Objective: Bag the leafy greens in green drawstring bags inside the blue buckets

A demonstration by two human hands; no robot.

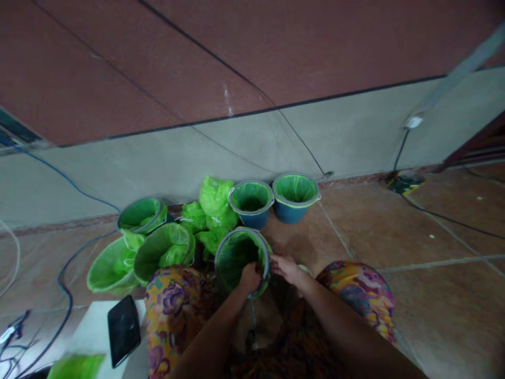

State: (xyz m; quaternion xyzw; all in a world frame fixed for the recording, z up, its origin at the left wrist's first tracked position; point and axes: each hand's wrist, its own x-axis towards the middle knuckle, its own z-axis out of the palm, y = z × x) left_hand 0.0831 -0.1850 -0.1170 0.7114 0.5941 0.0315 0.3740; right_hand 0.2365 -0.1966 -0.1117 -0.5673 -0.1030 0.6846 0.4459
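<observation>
Touching bucket (264, 246); L hand (251, 277) inside; R hand (286, 268) outside

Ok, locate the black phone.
In the head view, the black phone lies at lower left on a white surface, just left of the person's left knee.

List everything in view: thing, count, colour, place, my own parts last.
Wall: 1, red over grey, background
Floor: 1, brown tiles, underneath
Front bucket: 1, grey-rimmed, green-lined, centre
Blue buckets: 2, blue, green-lined, near wall
Other containers: 3, green-lined, left
Bags: several, green, left of blue buckets
White surface: 1, white, lower left
Phone: 1, black, on white surface
Blurred item: 1, green, bottom left
Cables: several, blue, black, white, wall and floor
Fitting: 1, white, wall, right
Dark item: 1, mostly dark, floor, right
Patterned garment: 1, multicoloured, lower centre
Left hand: 1, bare, inside front bucket
Right hand: 1, bare, at front bucket's rim
</observation>
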